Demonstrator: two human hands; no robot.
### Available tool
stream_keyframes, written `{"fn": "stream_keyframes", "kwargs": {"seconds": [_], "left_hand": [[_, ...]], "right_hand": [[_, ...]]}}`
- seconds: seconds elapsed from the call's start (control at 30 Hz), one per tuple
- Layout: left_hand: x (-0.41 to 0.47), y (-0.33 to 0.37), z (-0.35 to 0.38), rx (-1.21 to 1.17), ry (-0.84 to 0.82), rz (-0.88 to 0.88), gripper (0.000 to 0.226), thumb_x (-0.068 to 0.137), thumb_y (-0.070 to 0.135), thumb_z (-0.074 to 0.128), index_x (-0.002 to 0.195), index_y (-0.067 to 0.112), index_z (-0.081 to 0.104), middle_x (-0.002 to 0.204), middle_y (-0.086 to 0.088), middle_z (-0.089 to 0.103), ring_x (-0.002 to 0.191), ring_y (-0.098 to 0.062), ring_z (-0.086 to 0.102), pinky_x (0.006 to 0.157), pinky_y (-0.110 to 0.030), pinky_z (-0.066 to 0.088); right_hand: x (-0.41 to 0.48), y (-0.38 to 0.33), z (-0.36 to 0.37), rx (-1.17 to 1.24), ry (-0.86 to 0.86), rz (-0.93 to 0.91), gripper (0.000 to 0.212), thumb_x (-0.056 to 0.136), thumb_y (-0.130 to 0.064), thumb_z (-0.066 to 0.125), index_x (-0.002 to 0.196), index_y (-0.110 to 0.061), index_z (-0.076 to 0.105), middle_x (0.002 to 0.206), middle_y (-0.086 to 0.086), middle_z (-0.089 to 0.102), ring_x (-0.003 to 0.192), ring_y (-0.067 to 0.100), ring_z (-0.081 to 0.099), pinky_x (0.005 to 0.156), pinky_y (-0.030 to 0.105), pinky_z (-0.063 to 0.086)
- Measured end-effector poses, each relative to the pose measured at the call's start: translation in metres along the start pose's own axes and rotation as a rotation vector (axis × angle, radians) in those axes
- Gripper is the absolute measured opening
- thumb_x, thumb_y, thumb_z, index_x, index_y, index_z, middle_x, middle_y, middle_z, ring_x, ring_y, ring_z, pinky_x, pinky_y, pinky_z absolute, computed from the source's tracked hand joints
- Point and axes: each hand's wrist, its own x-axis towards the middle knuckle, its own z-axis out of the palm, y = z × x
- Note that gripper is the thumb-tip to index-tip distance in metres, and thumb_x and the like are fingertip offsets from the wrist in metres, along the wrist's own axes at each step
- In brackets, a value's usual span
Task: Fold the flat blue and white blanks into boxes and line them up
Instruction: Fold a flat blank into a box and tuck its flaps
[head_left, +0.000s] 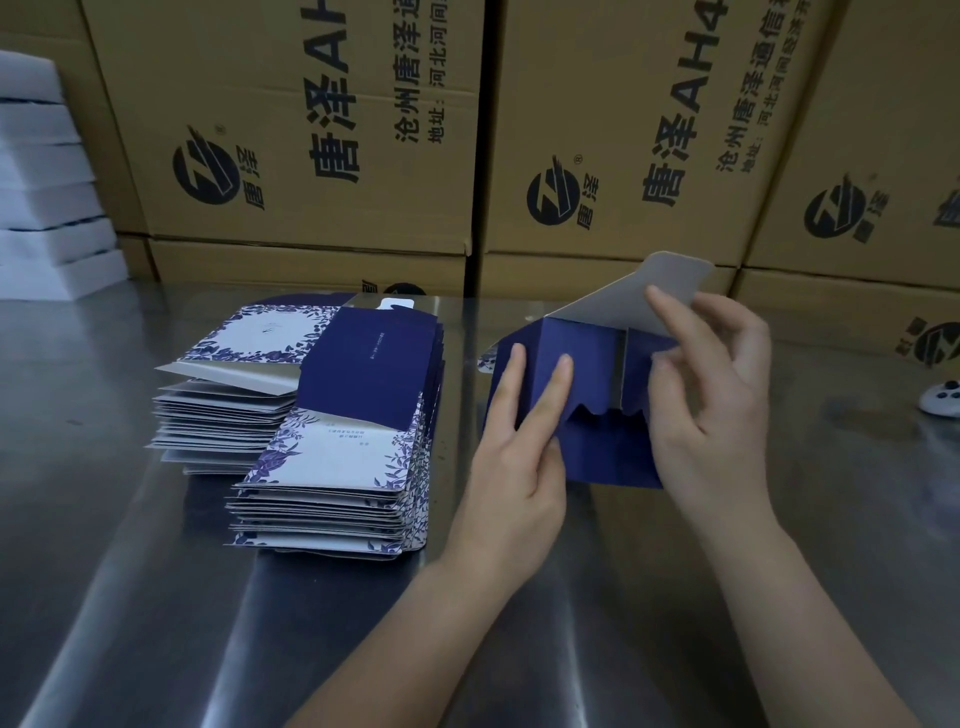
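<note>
While the half-folded box (576, 374) stands at the right centre of the frame on the metal table (156, 597), both hands work on it. The left hand (519, 457) holds the left blue panel, with the fingers flat on the front and the thumb at its lower edge. The right hand (722, 395) holds the right side. Its forefinger props up the grey lid flap (639, 291), and the other fingers curl on the small blue flap below.

The step seems to be closing one end. To do it well, the person should probably keep the walls square with the left hand and push the wavy-edged flap fully in. Only then should the grey flap come down, so that no crease bends wrongly.

Counted, there is one box in work and no finished box shows, so the line is not begun. The flat blanks (332, 415) lie in a spread stack at the left centre, too many to count. Behind are at least three brown cartons (291, 130) in the upper row and a pile of white foam sheets (47, 171) at the upper left. One small white device (941, 397) lies at the right edge.
</note>
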Motion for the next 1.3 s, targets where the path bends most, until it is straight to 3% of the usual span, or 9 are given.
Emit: {"fn": "stream_keyframes", "kwargs": {"seconds": [0.13, 0.3, 0.53, 0.77, 0.9, 0.97, 1.03, 1.17, 1.3], "left_hand": [[0.001, 0.003, -0.002, 0.011, 0.053, -0.037, 0.064, 0.090, 0.013, 0.045, 0.148, 0.037, 0.029, 0.165, 0.006, 0.012, 0.141, 0.020, 0.006, 0.101, 0.005, 0.014], [0.003, 0.006, -0.005, -0.033, 0.135, -0.094, 0.052, 0.094, 0.027, 0.048, 0.142, 0.044, 0.036, 0.162, 0.013, 0.022, 0.144, 0.012, 0.016, 0.103, 0.002, 0.017], [0.003, 0.003, -0.007, -0.042, 0.239, -0.098, 0.046, 0.099, 0.014, 0.053, 0.137, 0.039, 0.052, 0.155, 0.015, 0.037, 0.138, 0.012, 0.033, 0.101, -0.009, 0.037], [0.007, 0.004, -0.012, -0.159, 0.296, -0.137, 0.052, 0.098, 0.008, 0.051, 0.128, 0.050, 0.051, 0.153, 0.011, 0.042, 0.131, 0.023, 0.030, 0.097, 0.001, 0.029], [0.008, 0.003, -0.016, -0.277, 0.317, -0.178, 0.047, 0.093, 0.013, 0.047, 0.129, 0.041, 0.059, 0.151, 0.015, 0.045, 0.136, 0.015, 0.033, 0.107, -0.010, 0.032], [0.008, 0.004, -0.015, -0.288, 0.327, -0.184, 0.045, 0.090, 0.015, 0.047, 0.126, 0.039, 0.062, 0.150, 0.015, 0.047, 0.136, 0.013, 0.035, 0.112, -0.019, 0.033], [0.008, 0.007, -0.016, -0.283, 0.330, -0.190, 0.041, 0.090, 0.019, 0.049, 0.121, 0.042, 0.062, 0.147, 0.015, 0.049, 0.135, 0.012, 0.038, 0.113, -0.025, 0.035], [0.006, 0.008, -0.015, -0.252, 0.332, -0.177, 0.032, 0.089, 0.028, 0.057, 0.118, 0.040, 0.063, 0.143, 0.017, 0.051, 0.134, 0.005, 0.041, 0.112, -0.036, 0.040], [0.005, 0.008, -0.013, -0.213, 0.313, -0.147, 0.049, 0.084, 0.019, 0.065, 0.130, 0.030, 0.054, 0.140, 0.014, 0.052, 0.137, -0.009, 0.044, 0.111, -0.044, 0.041]], "right_hand": [[0.000, 0.003, 0.000, -0.016, -0.052, -0.072, 0.054, 0.090, 0.007, 0.049, 0.134, -0.025, 0.049, 0.138, 0.007, 0.038, 0.125, 0.015, 0.044, 0.101, 0.022, 0.042], [0.002, 0.012, 0.001, 0.036, -0.056, 0.024, 0.058, 0.086, 0.005, 0.062, 0.133, -0.027, 0.049, 0.141, 0.003, 0.037, 0.133, 0.007, 0.037, 0.106, 0.032, 0.043], [0.002, 0.016, 0.002, 0.258, -0.052, 0.259, 0.079, 0.086, -0.004, 0.066, 0.146, -0.037, 0.027, 0.143, -0.012, 0.040, 0.128, -0.005, 0.041, 0.098, 0.009, 0.041], [-0.001, 0.009, 0.005, 0.320, -0.205, 0.260, 0.044, 0.101, -0.010, 0.042, 0.128, -0.041, 0.054, 0.143, -0.018, 0.045, 0.134, -0.006, 0.036, 0.114, 0.038, 0.034], [-0.001, 0.007, 0.007, 0.369, -0.234, 0.269, 0.033, 0.092, -0.042, 0.047, 0.122, -0.037, 0.059, 0.144, -0.022, 0.042, 0.132, -0.011, 0.035, 0.107, 0.021, 0.037], [-0.002, 0.005, 0.007, 0.355, -0.272, 0.251, 0.043, 0.080, -0.054, 0.061, 0.120, -0.040, 0.056, 0.146, -0.026, 0.036, 0.131, -0.012, 0.034, 0.096, 0.009, 0.041], [-0.003, 0.007, 0.007, 0.307, -0.291, 0.236, 0.056, 0.070, -0.056, 0.075, 0.119, -0.042, 0.052, 0.146, -0.029, 0.034, 0.131, -0.009, 0.035, 0.095, 0.015, 0.044], [-0.005, 0.009, 0.009, 0.163, -0.274, 0.193, 0.083, 0.064, -0.053, 0.076, 0.137, -0.043, 0.036, 0.138, -0.029, 0.037, 0.127, -0.012, 0.035, 0.095, 0.017, 0.042], [-0.005, 0.011, 0.012, 0.058, -0.266, 0.181, 0.104, 0.070, -0.039, 0.079, 0.152, -0.035, 0.014, 0.136, -0.015, 0.036, 0.124, -0.011, 0.034, 0.101, 0.018, 0.037]]}}
